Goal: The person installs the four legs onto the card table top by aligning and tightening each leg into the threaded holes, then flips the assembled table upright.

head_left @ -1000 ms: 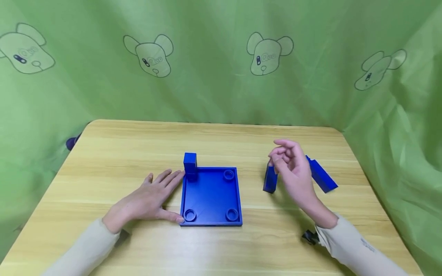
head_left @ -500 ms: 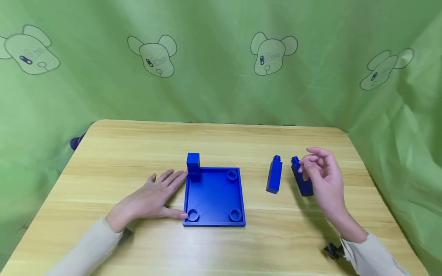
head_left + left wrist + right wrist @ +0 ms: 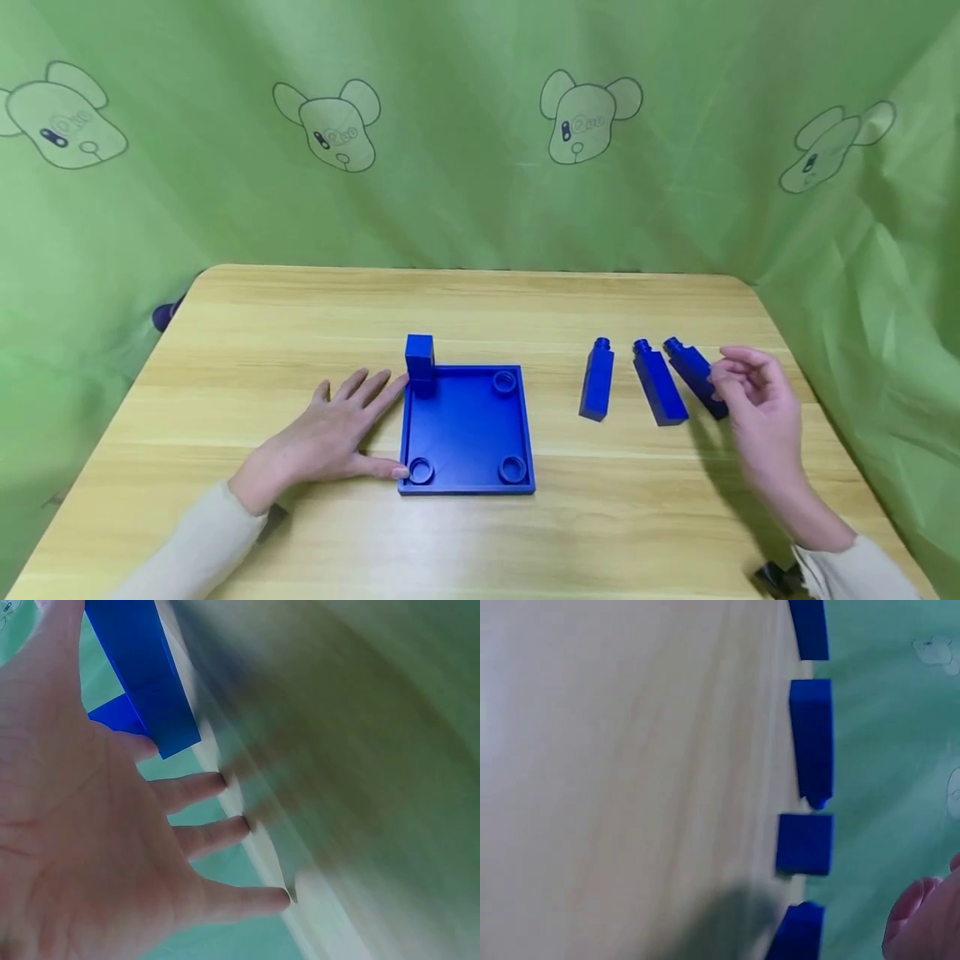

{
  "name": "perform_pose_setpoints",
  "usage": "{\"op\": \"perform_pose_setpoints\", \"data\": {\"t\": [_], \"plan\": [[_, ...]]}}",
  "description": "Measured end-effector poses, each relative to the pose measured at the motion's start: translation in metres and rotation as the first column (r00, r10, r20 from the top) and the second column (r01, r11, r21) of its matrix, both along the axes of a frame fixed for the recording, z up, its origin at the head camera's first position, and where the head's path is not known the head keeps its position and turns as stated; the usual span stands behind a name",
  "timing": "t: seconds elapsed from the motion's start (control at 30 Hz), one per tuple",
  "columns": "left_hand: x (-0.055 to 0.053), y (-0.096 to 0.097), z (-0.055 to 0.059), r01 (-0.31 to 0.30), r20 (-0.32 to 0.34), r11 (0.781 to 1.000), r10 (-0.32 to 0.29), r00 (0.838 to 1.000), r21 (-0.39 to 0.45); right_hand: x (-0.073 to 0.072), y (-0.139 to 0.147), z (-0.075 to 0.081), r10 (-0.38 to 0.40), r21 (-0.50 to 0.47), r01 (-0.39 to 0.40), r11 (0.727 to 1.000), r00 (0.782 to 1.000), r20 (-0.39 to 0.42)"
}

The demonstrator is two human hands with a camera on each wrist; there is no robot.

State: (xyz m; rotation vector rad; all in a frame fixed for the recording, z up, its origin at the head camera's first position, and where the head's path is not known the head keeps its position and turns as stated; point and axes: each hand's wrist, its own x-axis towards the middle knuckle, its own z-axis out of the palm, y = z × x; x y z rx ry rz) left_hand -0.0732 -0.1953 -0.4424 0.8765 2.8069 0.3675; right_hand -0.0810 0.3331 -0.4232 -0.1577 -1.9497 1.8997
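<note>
We do best bracing the blue tray (image 3: 468, 425) evenly with our left hand (image 3: 330, 437), fingers spread, while our right hand (image 3: 763, 417), loosely curled and empty, hovers by the rightmost block (image 3: 692, 367) on the counter (image 3: 600, 533).

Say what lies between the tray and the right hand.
Three blue posts on the table, the rightmost partly hidden by the right hand; the head view shows them.

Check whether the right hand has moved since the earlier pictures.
Yes. Judged against the blue tray in the head view, the right hand has moved rightward, farther from it.
</note>
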Motion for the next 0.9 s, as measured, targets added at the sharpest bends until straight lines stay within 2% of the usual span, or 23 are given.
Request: {"op": "perform_pose_setpoints", "data": {"t": [0.2,0.3,0.37,0.5,0.6,0.67,0.77,0.83,0.9], "plan": [[-0.001,0.003,0.002,0.000,0.001,1.000,0.000,1.000,-0.017,0.003,0.020,-0.010,-0.132,-0.071,0.137,0.988,0.989,0.068],[-0.001,0.003,0.002,0.001,0.011,1.000,-0.001,1.000,-0.026,0.003,0.029,-0.014,-0.163,-0.080,0.170,0.982,0.983,0.085],[-0.001,0.003,0.002,0.004,0.010,1.000,-0.004,1.000,-0.029,0.003,0.035,-0.016,-0.157,-0.063,0.165,0.984,0.982,0.109],[-0.002,0.003,0.002,0.007,0.001,1.000,-0.007,1.000,-0.025,0.004,0.047,-0.018,-0.084,0.025,0.081,0.996,0.981,0.177],[-0.003,0.003,0.002,0.008,0.002,1.000,-0.008,1.000,-0.027,0.004,0.055,-0.020,-0.040,0.136,0.007,0.991,0.969,0.243],[-0.003,0.003,0.002,0.009,0.003,0.999,-0.009,1.000,-0.030,0.003,0.059,-0.021,-0.038,0.224,-0.029,0.974,0.956,0.292],[-0.003,0.003,0.002,0.011,0.005,0.999,-0.011,1.000,-0.034,0.001,0.063,-0.025,-0.030,0.339,-0.106,0.935,0.927,0.373],[-0.002,0.001,0.002,0.010,0.006,0.999,-0.010,1.000,-0.034,0.000,0.065,-0.028,-0.018,0.387,-0.158,0.908,0.910,0.414],[0.001,-0.002,0.003,0.005,0.009,0.999,-0.005,1.000,-0.036,-0.002,0.065,-0.033,0.010,0.391,-0.207,0.897,0.893,0.450]]}}
